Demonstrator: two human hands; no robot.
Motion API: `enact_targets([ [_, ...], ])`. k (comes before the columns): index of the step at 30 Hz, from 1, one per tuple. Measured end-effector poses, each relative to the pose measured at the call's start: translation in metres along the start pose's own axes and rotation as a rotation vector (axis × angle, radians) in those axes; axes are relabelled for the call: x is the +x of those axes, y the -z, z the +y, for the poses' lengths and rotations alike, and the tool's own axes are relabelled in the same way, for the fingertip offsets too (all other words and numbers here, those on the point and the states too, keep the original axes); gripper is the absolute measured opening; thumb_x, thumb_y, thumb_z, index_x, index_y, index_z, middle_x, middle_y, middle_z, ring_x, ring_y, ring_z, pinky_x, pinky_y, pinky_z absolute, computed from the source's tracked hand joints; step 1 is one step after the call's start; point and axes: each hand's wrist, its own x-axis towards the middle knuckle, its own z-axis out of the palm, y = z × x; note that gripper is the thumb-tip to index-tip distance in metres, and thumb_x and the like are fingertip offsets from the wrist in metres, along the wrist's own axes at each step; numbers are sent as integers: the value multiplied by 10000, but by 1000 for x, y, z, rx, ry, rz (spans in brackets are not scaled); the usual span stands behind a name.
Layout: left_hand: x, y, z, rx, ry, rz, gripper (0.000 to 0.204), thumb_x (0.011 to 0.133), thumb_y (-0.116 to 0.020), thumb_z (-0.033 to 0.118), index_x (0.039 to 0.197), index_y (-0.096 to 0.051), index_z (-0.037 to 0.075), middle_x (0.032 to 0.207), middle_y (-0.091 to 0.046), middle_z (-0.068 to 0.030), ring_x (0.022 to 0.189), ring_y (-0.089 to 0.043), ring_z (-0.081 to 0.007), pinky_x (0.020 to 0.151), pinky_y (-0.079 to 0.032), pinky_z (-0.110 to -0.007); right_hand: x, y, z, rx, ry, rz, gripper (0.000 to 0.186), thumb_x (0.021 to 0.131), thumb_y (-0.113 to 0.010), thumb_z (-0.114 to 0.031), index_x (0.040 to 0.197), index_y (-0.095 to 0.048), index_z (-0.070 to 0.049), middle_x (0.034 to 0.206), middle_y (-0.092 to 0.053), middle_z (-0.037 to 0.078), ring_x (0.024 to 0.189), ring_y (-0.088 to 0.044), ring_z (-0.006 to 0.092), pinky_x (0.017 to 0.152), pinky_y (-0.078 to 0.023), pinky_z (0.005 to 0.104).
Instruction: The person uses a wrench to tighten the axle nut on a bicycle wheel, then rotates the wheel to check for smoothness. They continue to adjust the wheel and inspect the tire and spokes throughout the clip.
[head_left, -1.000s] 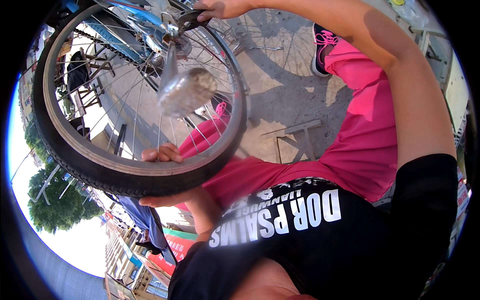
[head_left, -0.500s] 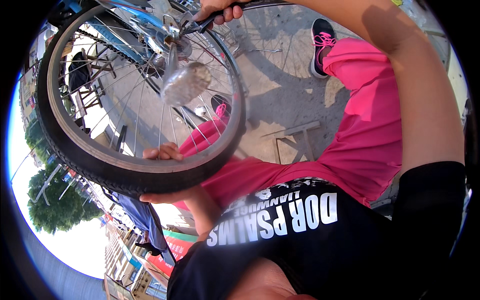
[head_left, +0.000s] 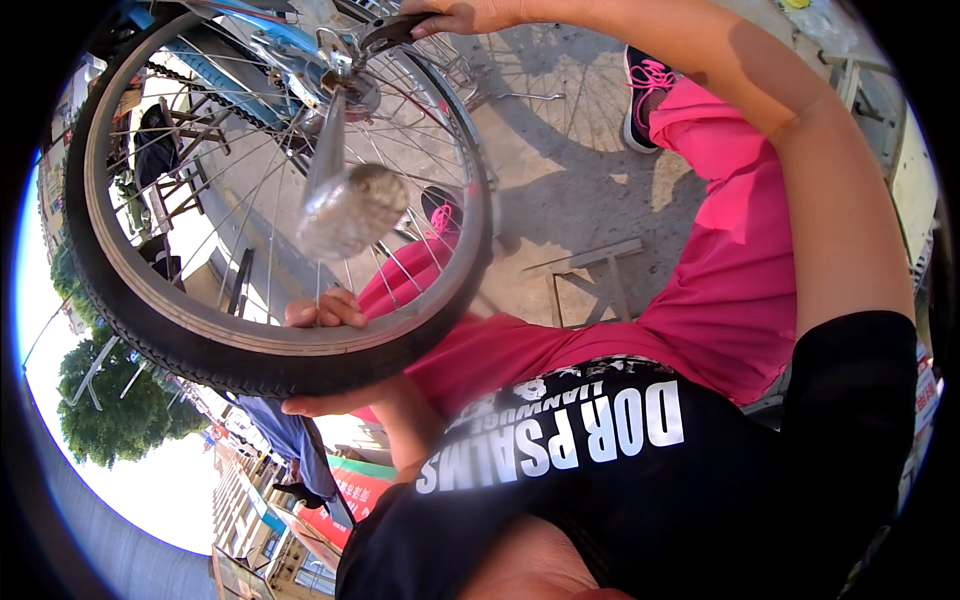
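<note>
A bicycle wheel (head_left: 265, 345) with a black tyre and thin spokes fills the upper left, still mounted in a blue frame (head_left: 200, 75). My left hand (head_left: 330, 308) is clasped round its near edge, fingers over the rim inside and thumb beneath the tyre. At the top, my right hand (head_left: 450, 15) is closed on a dark long tool (head_left: 392, 32), whose far end reaches toward the hub (head_left: 345, 85); its exact kind is unclear. From the hub a silver stalk with a broad round end (head_left: 355, 210) sticks out toward me, slightly blurred.
A slim metal wrench (head_left: 530, 97) lies on the concrete floor (head_left: 560, 190). A low metal stand (head_left: 590, 275) is near my pink trouser legs. Beyond the wheel is a wooden rack-like piece (head_left: 190, 160). Behind me at lower left stands a person in blue (head_left: 285, 440).
My right hand has shifted slightly up and left, and the dark tool's angle has changed. The silver stalk's round end sits a little lower and further left. My left hand keeps its hold.
</note>
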Motion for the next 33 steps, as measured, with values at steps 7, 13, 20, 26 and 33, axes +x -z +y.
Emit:
enact_targets([
  [7, 2, -5, 1, 56, 13, 27, 946, 802, -251, 810, 1044, -571, -47, 700, -459, -71, 604, -457, -183, 651, -319, -331, -6, 14, -19, -242, 58, 72, 181, 853, -541, -242, 897, -579, -71, 757, -612, 188, 727, -612, 394, 597, -459, 484],
  [13, 1, -4, 0, 23, 20, 30, 950, 800, -251, 812, 1044, -572, -47, 707, -465, -75, 607, -455, -184, 652, -319, -331, -4, 5, -15, -380, 201, 78, 179, 850, -522, -258, 871, -556, -83, 740, -589, 161, 676, -606, 387, 563, -460, 483],
  [20, 1, -4, -1, 49, 12, 43, 950, 803, -251, 811, 1050, -567, -50, 678, -421, -59, 602, -442, -183, 644, -308, -323, -5, 4, -10, -300, 129, 74, 177, 853, -527, -257, 884, -557, -85, 753, -589, 167, 695, -607, 383, 581, -465, 481],
  [26, 2, -4, 0, 47, 13, 13, 951, 802, -243, 814, 1046, -569, -44, 656, -410, -54, 597, -437, -180, 636, -298, -316, -3, 6, -13, -226, 76, 124, 178, 839, -562, -259, 898, -566, -91, 791, -599, 150, 737, -615, 373, 601, -480, 475],
  [33, -1, -5, 0, 74, 17, 65, 952, 801, -241, 816, 1041, -570, -44, 650, -417, -55, 593, -437, -177, 629, -297, -320, 0, 3, -14, -308, 69, 79, 209, 839, -575, -289, 895, -554, -89, 812, -601, 145, 722, -619, 371, 585, -480, 482],
])
